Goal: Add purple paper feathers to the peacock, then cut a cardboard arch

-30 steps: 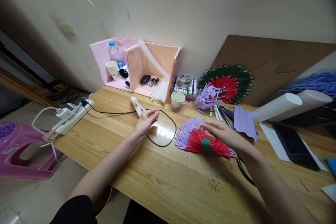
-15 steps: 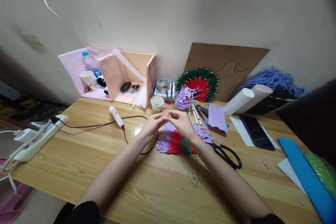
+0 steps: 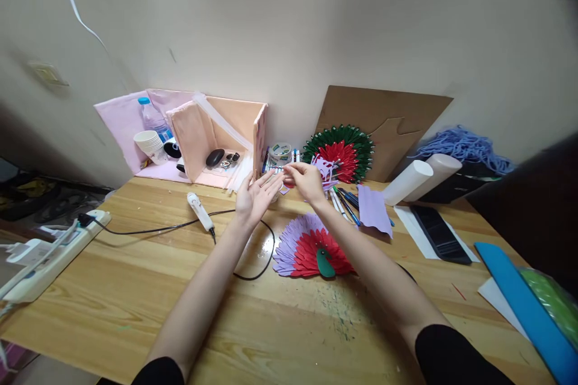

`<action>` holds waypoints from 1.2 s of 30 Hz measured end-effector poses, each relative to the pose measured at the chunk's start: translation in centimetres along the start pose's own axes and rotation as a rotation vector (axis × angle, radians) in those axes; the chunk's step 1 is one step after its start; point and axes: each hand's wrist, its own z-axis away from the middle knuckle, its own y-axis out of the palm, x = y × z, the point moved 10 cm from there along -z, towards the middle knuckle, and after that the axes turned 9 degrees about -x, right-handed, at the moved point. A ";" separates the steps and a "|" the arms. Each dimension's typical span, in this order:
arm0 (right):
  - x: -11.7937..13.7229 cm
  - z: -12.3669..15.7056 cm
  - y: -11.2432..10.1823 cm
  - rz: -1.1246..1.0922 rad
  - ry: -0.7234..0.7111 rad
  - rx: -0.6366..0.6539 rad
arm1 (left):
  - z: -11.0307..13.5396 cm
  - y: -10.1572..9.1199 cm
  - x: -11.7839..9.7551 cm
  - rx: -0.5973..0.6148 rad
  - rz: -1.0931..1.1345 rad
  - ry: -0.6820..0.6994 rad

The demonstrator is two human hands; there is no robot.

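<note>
My left hand (image 3: 257, 197) is held palm up above the table with its fingers stretched out. My right hand (image 3: 306, 181) is pinched just beside the left fingertips; anything between its fingers is too small to make out. Below and in front of my forearms lies a peacock craft (image 3: 311, 246) with a green head, red inner feathers and purple outer feathers. My right forearm covers part of its right side. Behind the hands, the paper cup is mostly hidden.
A hot glue gun (image 3: 200, 212) with a black cord lies left, near a power strip (image 3: 58, 255). Behind stand pink boxes (image 3: 189, 144) and a green-and-red feather fan (image 3: 345, 147). Markers (image 3: 347, 204), purple paper (image 3: 374, 210), white rolls (image 3: 409, 182) and a phone (image 3: 440, 233) lie right.
My hands were together at the fingertips; now the left has turned palm up and opened, and the right has drawn slightly apart. Both moved up a little, uncovering more of the peacock.
</note>
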 end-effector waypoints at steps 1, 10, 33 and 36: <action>0.3 -1.0 -0.4 -0.007 -0.007 -0.009 | -0.4 0.5 -0.6 -0.005 0.006 0.029; -0.2 -5.6 -6.2 0.792 -0.196 0.239 | -9.2 8.6 3.5 0.135 -1.065 0.475; -0.6 -6.3 -9.8 0.513 -0.286 0.235 | -3.4 13.2 9.0 0.429 -1.735 1.026; -0.5 -6.4 -10.0 0.247 -0.125 0.118 | -1.4 15.0 9.0 0.499 -1.571 1.120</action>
